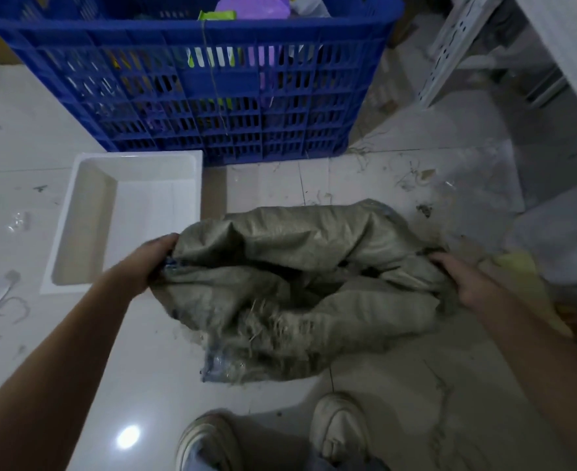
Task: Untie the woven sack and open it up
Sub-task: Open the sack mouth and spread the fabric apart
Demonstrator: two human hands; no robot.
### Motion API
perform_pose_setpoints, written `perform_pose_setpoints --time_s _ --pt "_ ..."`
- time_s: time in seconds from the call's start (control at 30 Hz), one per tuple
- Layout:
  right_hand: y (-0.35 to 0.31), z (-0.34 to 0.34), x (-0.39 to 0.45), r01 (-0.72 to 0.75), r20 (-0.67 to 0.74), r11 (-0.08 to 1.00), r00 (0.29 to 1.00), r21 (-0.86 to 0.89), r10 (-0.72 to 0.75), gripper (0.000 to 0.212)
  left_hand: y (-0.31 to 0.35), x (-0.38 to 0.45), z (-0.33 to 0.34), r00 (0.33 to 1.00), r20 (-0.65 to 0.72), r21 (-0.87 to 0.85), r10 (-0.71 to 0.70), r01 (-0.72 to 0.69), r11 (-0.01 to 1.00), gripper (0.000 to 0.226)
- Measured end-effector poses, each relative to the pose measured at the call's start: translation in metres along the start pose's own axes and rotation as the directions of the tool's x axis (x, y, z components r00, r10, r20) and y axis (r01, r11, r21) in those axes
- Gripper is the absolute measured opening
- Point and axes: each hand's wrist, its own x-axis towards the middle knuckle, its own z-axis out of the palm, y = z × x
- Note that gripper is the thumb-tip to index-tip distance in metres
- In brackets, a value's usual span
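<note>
Sack (300,283) of grey-green woven cloth sits crumpled on the pale tiled floor (76,385), spread between the person's two bare hands, with its mouth facing up toward the camera. The left hand (154,260) reaches in from the lower left on a nearly straight forearm, and its fingers curl closed over the left edge of the mouth, pinching the cloth. The right hand (463,280) comes in from the lower right, palm down, its fingers pointing toward the sack's middle and closed on the right edge of the mouth. The two hands are well apart, so the mouth is held open between them — a dark hollow shows just inside the right-hand side, though what lies within is too dim to tell. Frayed threads hang from the near rim, which sags to the floor just ahead of the person's two pale shoes (339,428). A white rectangular tray (93,205) lies on the floor just beyond the left hand, apart from the sack. Behind it stands a blue slatted plastic crate (192,83) with purple and green items showing inside. Loose bits of string and debris are scattered over the tiles to the right, near a white metal frame (456,45) at the upper right
</note>
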Motion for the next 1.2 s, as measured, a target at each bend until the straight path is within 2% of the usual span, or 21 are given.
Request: perform_pose_setpoints --time_s 0.07,0.1,0.17,0.23,0.27,0.3,0.33,0.4,0.47,0.5,0.57,0.63,0.67,0.7,0.77,0.83,0.93,1.0,1.07,1.17,1.2 --pt "-0.008 0.005 -0.001 0.022 -0.071 0.975 0.997 -0.219 -0.038 0.019 0.0 0.004 -0.001 0.98 -0.185 0.215 0.074 -0.033 0.976 0.025" --pt "-0.015 0.005 0.001 0.106 -0.18 0.928 0.967 -0.356 -0.179 0.018 0.002 0.002 -0.004 0.946 -0.271 0.32 0.179 -0.087 0.944 0.03" --pt "-0.031 0.006 -0.001 0.403 -0.293 0.816 0.79 -0.414 -0.539 0.039 0.016 -0.009 -0.007 0.858 -0.345 0.516 0.381 -0.166 0.84 0.05" --pt "-0.043 0.025 -0.024 0.62 -0.174 0.601 0.609 -0.505 -0.774 0.058 0.027 -0.021 0.009 0.804 -0.254 0.8 0.538 -0.138 0.585 0.067" --pt "-0.048 0.042 -0.033 0.66 -0.031 0.458 0.551 -0.595 -0.834 0.072 0.031 -0.025 0.025 0.802 -0.173 0.902 0.572 -0.104 0.419 0.076" --pt "-0.052 0.065 -0.046 0.641 0.139 0.288 0.531 -0.712 -0.836 0.087 0.032 -0.025 0.043 0.825 -0.089 0.955 0.558 -0.088 0.282 0.085" --pt "-0.051 0.084 -0.046 0.588 0.303 0.097 0.544 -0.803 -0.783 0.101 0.031 -0.022 0.061 0.853 -0.017 0.98 0.522 -0.088 0.177 0.093" --pt "-0.041 0.119 -0.041 0.415 0.477 -0.251 0.648 -0.875 -0.594 0.117 0.023 -0.007 0.081 0.9 0.039 0.991 0.434 -0.089 0.096 0.094" --pt "-0.03 0.133 -0.024 0.285 0.495 -0.439 0.711 -0.852 -0.5 0.11 0.018 0.007 0.081 0.904 0.038 0.974 0.426 -0.129 0.187 0.068" --pt "-0.028 0.132 -0.016 0.24 0.476 -0.457 0.711 -0.856 -0.518 0.097 0.017 0.012 0.076 0.892 0.033 0.947 0.451 -0.171 0.27 0.051" --pt "-0.029 0.12 -0.006 0.264 0.464 -0.39 0.631 -0.882 -0.622 0.066 0.016 0.014 0.066 0.877 0.042 0.881 0.478 -0.258 0.397 0.033" --pt "-0.031 0.108 0.002 0.379 0.453 -0.281 0.515 -0.882 -0.727 0.045 0.018 0.015 0.057 0.876 0.077 0.824 0.477 -0.325 0.464 0.028" --pt "-0.033 0.104 0.002 0.465 0.441 -0.203 0.489 -0.862 -0.752 0.038 0.022 0.015 0.053 0.884 0.085 0.782 0.46 -0.346 0.519 0.026" --pt "-0.037 0.101 0.001 0.557 0.425 -0.094 0.504 -0.825 -0.752 0.031 0.027 0.015 0.05 0.895 0.085 0.729 0.437 -0.355 0.585 0.026" --pt "-0.052 0.099 -0.004 0.651 0.403 0.179 0.637 -0.738 -0.657 0.018 0.041 0.015 0.047 0.915 0.037 0.611 0.402 -0.339 0.716 0.036" --pt "-0.075 0.099 -0.01 0.615 0.373 0.42 0.764 -0.667 -0.526 0.019 0.058 0.012 0.043 0.948 0.005 0.502 0.32 -0.279 0.819 0.044" --pt "-0.104 0.095 -0.019 0.467 0.263 0.654 0.882 -0.595 -0.39 0.022 0.079 0.009 0.041 0.981 0.064 0.432 0.181 -0.191 0.881 0.041" --pt "-0.117 0.09 -0.024 0.328 0.217 0.76 0.944 -0.561 -0.247 0.02 0.091 0.01 0.041 0.985 0.075 0.386 0.155 -0.172 0.906 0.028" --pt "-0.126 0.082 -0.022 0.247 0.226 0.824 0.963 -0.51 -0.148 0.023 0.1 0.013 0.04 0.984 0.085 0.302 0.157 -0.176 0.937 0.02" --pt "-0.127 0.075 -0.011 0.201 0.178 0.876 0.975 -0.438 -0.135 0.022 0.102 0.023 0.041 0.978 0.172 0.105 0.119 -0.138 0.985 0.028" --pt "-0.121 0.076 -0.005 0.159 0.13 0.879 0.985 -0.449 -0.111 0.021 0.099 0.029 0.043 0.984 0.143 0.126 0.108 -0.127 0.984 0.032"
